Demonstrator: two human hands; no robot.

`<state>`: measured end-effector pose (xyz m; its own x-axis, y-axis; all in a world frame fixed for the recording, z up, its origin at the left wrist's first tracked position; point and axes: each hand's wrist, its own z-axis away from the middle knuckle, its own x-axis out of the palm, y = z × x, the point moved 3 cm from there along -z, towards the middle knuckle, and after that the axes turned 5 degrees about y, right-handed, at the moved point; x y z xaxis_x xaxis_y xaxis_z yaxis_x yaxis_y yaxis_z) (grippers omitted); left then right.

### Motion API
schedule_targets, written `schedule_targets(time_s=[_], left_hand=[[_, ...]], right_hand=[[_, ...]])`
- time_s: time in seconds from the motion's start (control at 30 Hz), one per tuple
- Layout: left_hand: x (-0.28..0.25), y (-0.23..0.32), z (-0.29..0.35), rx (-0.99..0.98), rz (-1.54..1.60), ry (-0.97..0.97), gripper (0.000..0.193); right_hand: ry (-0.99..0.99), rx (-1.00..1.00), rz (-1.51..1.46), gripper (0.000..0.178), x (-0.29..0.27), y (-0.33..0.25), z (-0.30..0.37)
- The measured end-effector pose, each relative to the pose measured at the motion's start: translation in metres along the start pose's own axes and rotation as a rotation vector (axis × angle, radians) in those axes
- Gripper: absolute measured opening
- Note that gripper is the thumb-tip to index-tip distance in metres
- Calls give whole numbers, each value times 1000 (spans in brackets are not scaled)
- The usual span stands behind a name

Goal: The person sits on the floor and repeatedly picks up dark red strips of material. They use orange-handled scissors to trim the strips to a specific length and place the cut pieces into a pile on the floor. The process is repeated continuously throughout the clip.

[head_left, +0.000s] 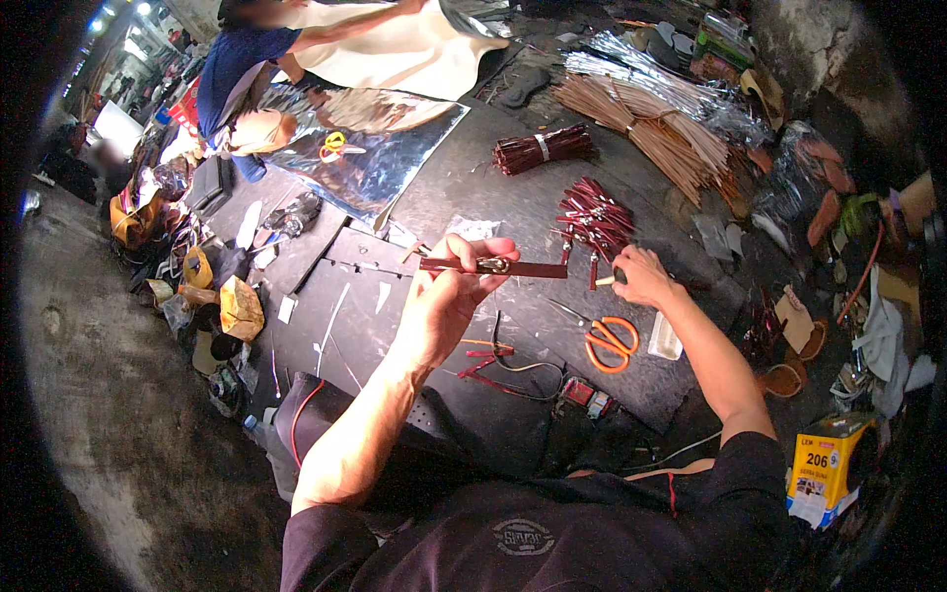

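My left hand (441,308) is closed around a narrow dark red strap (538,269) with a metal buckle (491,264) near the fingers. The strap lies roughly level, its free end pointing right. To the right, my right hand (648,279) is closed on a small dark object (619,276) with a pale tip; its kind cannot be made out. Just beyond that hand lies a pile of short dark red straps (596,215) with metal fittings. Orange-handled scissors (612,345) rest between my forearms, beside a small white tray (666,336).
Farther off are a tied bundle of dark red strips (543,149) and a long bundle of tan strips (651,128). Another person (242,79) handles a cream sheet (395,49) at the far left, near a shiny sheet (404,158) with yellow-handled scissors (335,147). A yellow box (827,464) stands at lower right.
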<state>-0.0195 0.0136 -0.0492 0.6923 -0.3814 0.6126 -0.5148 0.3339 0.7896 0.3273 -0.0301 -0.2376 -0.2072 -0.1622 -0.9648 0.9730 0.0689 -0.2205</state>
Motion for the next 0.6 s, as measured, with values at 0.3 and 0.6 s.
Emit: schedule_targets(time_s=[0.3,0.6], left_hand=[[5,-4,-1,-30,-40,20,17],[8,1,2,-81,-136,109,36]], right_hand=[[246,16,33,20,-60,-25,-25],[337,93,-100,16,-71,-28,-18]])
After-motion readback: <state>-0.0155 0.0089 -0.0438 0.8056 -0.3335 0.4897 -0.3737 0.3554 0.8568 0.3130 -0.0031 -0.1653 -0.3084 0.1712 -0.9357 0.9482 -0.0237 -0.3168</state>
